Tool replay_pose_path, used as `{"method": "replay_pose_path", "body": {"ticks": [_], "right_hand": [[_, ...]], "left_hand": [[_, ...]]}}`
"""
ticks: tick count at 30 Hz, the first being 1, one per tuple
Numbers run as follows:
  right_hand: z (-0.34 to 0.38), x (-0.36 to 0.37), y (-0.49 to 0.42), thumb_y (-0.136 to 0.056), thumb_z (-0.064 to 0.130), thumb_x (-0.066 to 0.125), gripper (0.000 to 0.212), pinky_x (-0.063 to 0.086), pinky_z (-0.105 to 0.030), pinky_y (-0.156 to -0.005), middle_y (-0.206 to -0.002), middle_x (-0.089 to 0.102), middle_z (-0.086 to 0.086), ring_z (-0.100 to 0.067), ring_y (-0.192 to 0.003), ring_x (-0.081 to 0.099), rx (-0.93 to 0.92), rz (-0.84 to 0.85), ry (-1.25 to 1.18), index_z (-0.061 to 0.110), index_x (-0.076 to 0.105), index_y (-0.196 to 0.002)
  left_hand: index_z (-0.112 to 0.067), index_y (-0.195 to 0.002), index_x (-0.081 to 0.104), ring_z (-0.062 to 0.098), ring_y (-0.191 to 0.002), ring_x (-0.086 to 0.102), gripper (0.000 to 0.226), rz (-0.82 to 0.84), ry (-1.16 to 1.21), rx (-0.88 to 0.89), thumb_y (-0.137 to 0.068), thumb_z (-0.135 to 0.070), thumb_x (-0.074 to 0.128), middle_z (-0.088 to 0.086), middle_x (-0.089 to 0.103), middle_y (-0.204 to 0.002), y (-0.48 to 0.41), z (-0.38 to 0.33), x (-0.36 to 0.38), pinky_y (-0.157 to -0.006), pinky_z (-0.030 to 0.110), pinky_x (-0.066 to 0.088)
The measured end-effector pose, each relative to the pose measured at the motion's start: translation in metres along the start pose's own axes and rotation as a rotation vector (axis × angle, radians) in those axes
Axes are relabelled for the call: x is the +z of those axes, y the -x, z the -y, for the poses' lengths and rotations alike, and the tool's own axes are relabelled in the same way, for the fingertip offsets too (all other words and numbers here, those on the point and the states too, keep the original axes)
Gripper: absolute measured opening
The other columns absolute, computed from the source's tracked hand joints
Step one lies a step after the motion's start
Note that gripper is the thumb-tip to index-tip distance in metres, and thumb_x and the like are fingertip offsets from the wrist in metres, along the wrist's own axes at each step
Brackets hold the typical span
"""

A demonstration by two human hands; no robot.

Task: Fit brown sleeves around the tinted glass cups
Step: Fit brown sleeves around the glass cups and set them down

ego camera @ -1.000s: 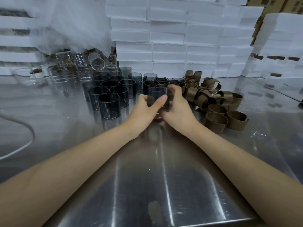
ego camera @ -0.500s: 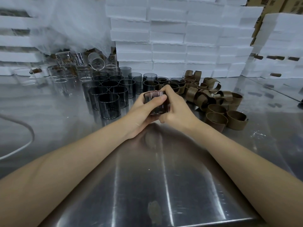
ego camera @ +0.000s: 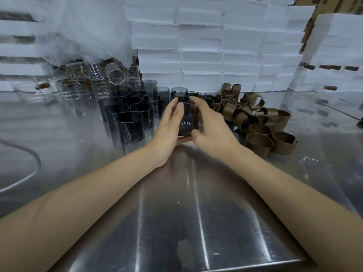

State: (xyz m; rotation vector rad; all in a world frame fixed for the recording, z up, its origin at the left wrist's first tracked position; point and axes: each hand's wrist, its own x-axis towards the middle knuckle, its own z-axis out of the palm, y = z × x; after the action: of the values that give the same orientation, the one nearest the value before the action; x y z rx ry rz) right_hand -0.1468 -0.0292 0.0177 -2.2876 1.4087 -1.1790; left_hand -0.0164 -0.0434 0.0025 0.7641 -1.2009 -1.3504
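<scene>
Between my palms the tinted cup (ego camera: 187,122) stands upright, my left hand (ego camera: 169,130) curled round it, my right hand (ego camera: 210,130) spread, seemingly just off its right side.

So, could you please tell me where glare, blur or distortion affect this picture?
Head view: glare streaks run down the steel table; head view: the left hand and right hand look slightly motion-blurred at the tinted cup; head view: the white stacks at far left are smeared.
</scene>
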Motion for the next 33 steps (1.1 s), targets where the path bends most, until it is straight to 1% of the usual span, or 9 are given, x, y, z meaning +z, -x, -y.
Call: {"method": "replay_pose_path", "body": {"ticks": [2, 5, 8, 11, 15, 22, 26, 31, 33], "right_hand": [[0.003, 0.003, -0.001, -0.078, -0.002, 0.053, 0.073, 0.044, -0.028, -0.102, -0.139, 0.05, -0.005, -0.011, -0.121, 0.052, 0.069, -0.048, -0.122, 0.016, 0.033, -0.146], [0.006, 0.006, -0.008, -0.081, -0.004, 0.051, 0.063, 0.047, -0.016, -0.092, -0.136, 0.04, -0.004, 0.007, -0.094, 0.054, 0.382, -0.29, -0.43, 0.017, 0.041, -0.139], [-0.002, 0.002, -0.012, -0.083, 0.0, 0.051, 0.059, 0.051, -0.028, -0.084, -0.123, 0.024, 0.0, -0.007, -0.081, 0.047, 0.725, -0.444, -0.653, 0.017, 0.039, -0.138], [-0.007, 0.0, -0.012, -0.084, 0.001, 0.053, 0.059, 0.05, -0.04, -0.095, -0.137, 0.017, 0.001, -0.012, -0.082, 0.046, 0.852, -0.52, -0.688, 0.016, 0.036, -0.138], [-0.013, 0.002, -0.015, -0.085, 0.003, 0.053, 0.06, 0.047, -0.043, -0.099, -0.151, 0.001, 0.001, -0.027, -0.111, 0.052, 0.845, -0.564, -0.608, 0.017, 0.034, -0.14], [-0.015, -0.003, -0.017, -0.087, 0.002, 0.052, 0.058, 0.049, -0.043, -0.095, -0.153, -0.005, -0.001, -0.024, -0.1, 0.051, 0.798, -0.655, -0.582, 0.014, 0.031, -0.14], [-0.018, -0.007, -0.018, -0.088, 0.002, 0.052, 0.064, 0.048, -0.034, -0.086, -0.156, -0.011, -0.003, -0.023, -0.106, 0.05, 0.855, -0.622, -0.622, 0.017, 0.026, -0.145], [-0.024, -0.007, -0.017, -0.089, 0.005, 0.052, 0.065, 0.051, -0.032, -0.067, -0.155, 0.004, -0.003, -0.029, -0.113, 0.052, 0.824, -0.469, -0.548, 0.012, 0.024, -0.148], [-0.026, -0.006, -0.016, -0.09, 0.005, 0.052, 0.067, 0.055, -0.043, -0.083, -0.151, 0.01, -0.003, -0.024, -0.103, 0.053, 0.795, -0.433, -0.526, 0.008, 0.022, -0.149]], "left_hand": [[-0.028, -0.14, 0.042, 0.016, -0.106, 0.069, 0.043, 0.016, 0.066, -0.072, -0.101, -0.047, 0.042, -0.002, 0.061, -0.128, -0.002, -0.004, -0.003, -0.077, 0.036, 0.058], [-0.02, -0.128, 0.049, 0.026, -0.098, 0.07, 0.047, -0.002, 0.154, -0.235, -0.096, -0.055, 0.045, 0.012, 0.066, -0.12, -0.005, -0.011, -0.006, -0.066, 0.032, 0.058], [-0.022, -0.113, 0.049, 0.023, -0.084, 0.07, 0.045, 0.017, 0.172, -0.245, -0.082, -0.052, 0.061, 0.008, 0.068, -0.099, -0.006, -0.011, -0.007, -0.056, 0.025, 0.053], [-0.022, -0.118, 0.048, 0.021, -0.082, 0.072, 0.06, 0.07, 0.196, -0.224, -0.066, -0.028, 0.077, 0.007, 0.066, -0.105, -0.004, -0.009, -0.009, -0.057, 0.023, 0.053], [-0.022, -0.133, 0.043, 0.022, -0.081, 0.072, 0.071, 0.085, 0.147, -0.191, -0.07, -0.033, 0.074, 0.008, 0.058, -0.118, -0.004, -0.008, -0.008, -0.06, 0.021, 0.053], [-0.039, -0.151, 0.019, 0.024, -0.083, 0.074, 0.08, 0.146, 0.107, -0.165, -0.083, -0.041, 0.061, -0.002, 0.05, -0.119, -0.003, -0.004, -0.009, -0.069, 0.023, 0.057], [-0.041, -0.151, 0.02, 0.027, -0.091, 0.073, 0.068, 0.137, 0.097, -0.168, -0.092, -0.041, 0.054, -0.014, 0.042, -0.108, -0.002, -0.005, -0.01, -0.076, 0.027, 0.059], [-0.04, -0.145, 0.036, 0.024, -0.086, 0.074, 0.051, 0.111, -0.002, -0.126, -0.096, -0.047, 0.048, -0.018, 0.039, -0.12, 0.001, -0.007, -0.007, -0.071, 0.024, 0.058], [-0.041, -0.141, 0.041, 0.024, -0.083, 0.074, 0.047, 0.098, -0.058, -0.104, -0.095, -0.05, 0.047, -0.018, 0.039, -0.125, 0.001, -0.007, -0.006, -0.068, 0.022, 0.057]]}}
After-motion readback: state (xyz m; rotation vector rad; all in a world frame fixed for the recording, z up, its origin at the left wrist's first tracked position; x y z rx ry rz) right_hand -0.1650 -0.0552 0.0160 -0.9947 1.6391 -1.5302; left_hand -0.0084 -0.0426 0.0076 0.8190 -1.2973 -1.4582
